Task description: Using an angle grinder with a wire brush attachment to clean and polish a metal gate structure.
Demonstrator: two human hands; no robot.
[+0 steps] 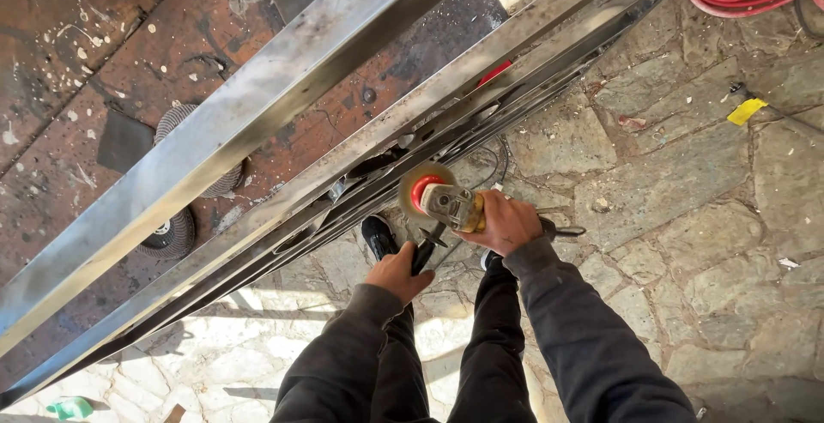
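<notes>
The right hand (506, 221) grips the grinder (451, 207) body, the left hand (396, 273) its side handle; both sets of fingers are closed. Its brush wheel (422, 190) touches the rail (412, 144), which runs diagonally up-right, just ahead.

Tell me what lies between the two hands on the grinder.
Head view: between the left hand and right hand lie the angle grinder body and its black side handle, with a dark shoe below.

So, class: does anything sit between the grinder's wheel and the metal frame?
Nothing visible does. The angle grinder, held by the right hand and left hand, has its wheel right at the edge of the metal frame.
</notes>
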